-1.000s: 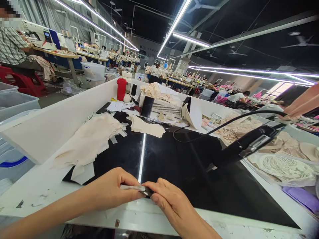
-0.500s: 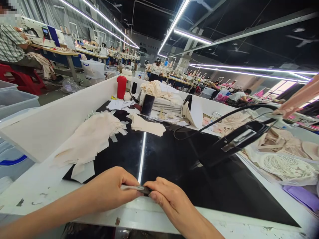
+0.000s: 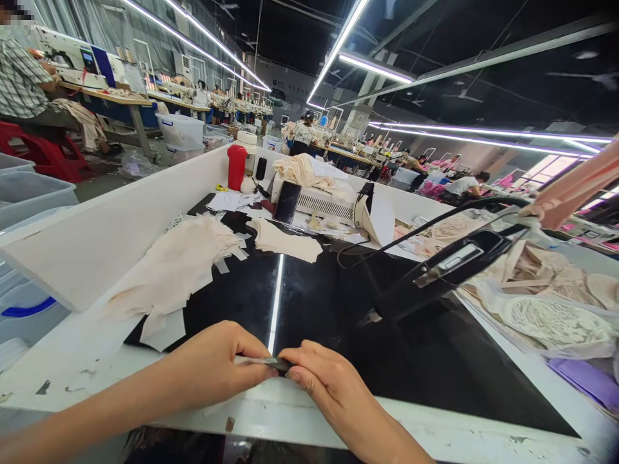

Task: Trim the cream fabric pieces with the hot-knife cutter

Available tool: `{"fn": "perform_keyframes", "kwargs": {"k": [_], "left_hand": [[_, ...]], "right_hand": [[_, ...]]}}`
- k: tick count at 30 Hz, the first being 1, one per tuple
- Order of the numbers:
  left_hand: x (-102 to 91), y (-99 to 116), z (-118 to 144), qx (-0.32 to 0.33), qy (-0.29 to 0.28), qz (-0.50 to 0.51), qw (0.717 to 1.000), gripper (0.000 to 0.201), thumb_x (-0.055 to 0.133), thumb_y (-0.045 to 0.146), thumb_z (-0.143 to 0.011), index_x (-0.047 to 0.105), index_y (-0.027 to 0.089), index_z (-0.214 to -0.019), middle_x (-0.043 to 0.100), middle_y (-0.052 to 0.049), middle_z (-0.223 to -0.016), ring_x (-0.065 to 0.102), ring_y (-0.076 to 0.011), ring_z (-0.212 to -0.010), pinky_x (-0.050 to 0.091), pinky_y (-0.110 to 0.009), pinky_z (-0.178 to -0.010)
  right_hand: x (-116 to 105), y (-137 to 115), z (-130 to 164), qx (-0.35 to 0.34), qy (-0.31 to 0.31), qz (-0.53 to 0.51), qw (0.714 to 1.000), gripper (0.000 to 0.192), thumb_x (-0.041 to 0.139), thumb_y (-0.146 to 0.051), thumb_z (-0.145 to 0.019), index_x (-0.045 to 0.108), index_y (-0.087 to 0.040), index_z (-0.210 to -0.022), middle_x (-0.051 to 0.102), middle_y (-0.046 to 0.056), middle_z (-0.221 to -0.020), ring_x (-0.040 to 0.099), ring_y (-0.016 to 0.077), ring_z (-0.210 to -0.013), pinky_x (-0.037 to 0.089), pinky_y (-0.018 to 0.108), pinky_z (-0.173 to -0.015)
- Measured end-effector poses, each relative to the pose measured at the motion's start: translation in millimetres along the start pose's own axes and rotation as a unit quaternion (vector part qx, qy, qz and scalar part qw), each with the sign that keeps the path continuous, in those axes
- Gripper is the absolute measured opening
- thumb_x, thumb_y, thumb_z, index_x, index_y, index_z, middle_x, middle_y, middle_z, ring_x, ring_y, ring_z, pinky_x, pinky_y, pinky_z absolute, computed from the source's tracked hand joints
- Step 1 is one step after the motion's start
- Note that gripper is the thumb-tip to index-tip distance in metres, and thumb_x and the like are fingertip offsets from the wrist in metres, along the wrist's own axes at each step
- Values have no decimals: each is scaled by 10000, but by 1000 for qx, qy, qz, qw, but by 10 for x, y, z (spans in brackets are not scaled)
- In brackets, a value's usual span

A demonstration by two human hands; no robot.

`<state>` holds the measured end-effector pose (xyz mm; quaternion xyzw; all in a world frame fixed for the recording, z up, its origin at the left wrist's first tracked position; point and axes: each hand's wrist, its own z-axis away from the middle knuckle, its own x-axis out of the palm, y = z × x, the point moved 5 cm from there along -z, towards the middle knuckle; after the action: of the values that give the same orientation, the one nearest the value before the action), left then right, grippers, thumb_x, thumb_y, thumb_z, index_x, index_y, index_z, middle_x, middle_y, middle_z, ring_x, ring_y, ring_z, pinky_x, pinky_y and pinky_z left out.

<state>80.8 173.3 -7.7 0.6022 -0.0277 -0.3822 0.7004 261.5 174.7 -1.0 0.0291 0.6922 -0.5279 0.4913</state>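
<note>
Near the front edge of the table, my left hand [image 3: 225, 364] is closed, pinching a thin flat strip [image 3: 255, 361] between thumb and forefinger. The strip looks pale at its left end and dark grey towards the right; its kind is not clear. My right hand [image 3: 331, 380] closes its fingers and thumb on the strip's right end, hiding that part. Both hands meet just above the near edge of a glossy black sheet [image 3: 329, 322]. Beyond them to the left lies a spread pile of beige fabric pieces [image 3: 184, 264], with a smaller beige stack [image 3: 287, 241] at the back.
A black cabled device [image 3: 449, 261] hangs tilted over the sheet's right side. Lacy beige garments [image 3: 556, 316] and a purple pad [image 3: 585, 380] lie at the far right. Behind stand a phone [image 3: 287, 201], a vented white box [image 3: 324, 206] and a red cup [image 3: 236, 167]. A white board [image 3: 120, 225] walls the left.
The hanging black device has shifted slightly to the left. Both hands keep nearly the same place and grip on the strip.
</note>
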Motion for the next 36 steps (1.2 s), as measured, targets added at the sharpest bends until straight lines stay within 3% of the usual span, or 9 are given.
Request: {"fn": "perform_keyframes", "kwargs": {"k": [14, 30, 36], "left_hand": [[-7, -9, 2, 21, 2, -16, 1000, 419, 541, 310, -936, 310, 200, -603, 258, 48, -610, 250, -119, -579, 187, -310, -539], [14, -51, -11, -5, -3, -17, 1000, 401, 536, 347, -936, 353, 200, -611, 294, 44, -628, 279, -125, -606, 202, -305, -557], [32, -43, 9, -23, -7, 12, 1000, 410, 546, 395, -941, 398, 199, -613, 311, 42, -631, 276, -127, -604, 192, -312, -544]], "right_hand": [[-7, 3, -14, 8, -12, -9, 1000, 389, 375, -486, -1088, 713, -295, -1122, 645, -9, -893, 587, 143, -836, 420, 258, -748], [34, 63, -6, 22, 7, -3, 1000, 344, 438, -441, -1079, 736, -299, -1176, 640, 1, -868, 614, 157, -831, 433, 275, -744], [52, 38, -17, -8, 22, -5, 1000, 369, 418, -440, -1085, 725, -263, -1187, 659, 13, -889, 605, 155, -828, 435, 280, -744]]}}
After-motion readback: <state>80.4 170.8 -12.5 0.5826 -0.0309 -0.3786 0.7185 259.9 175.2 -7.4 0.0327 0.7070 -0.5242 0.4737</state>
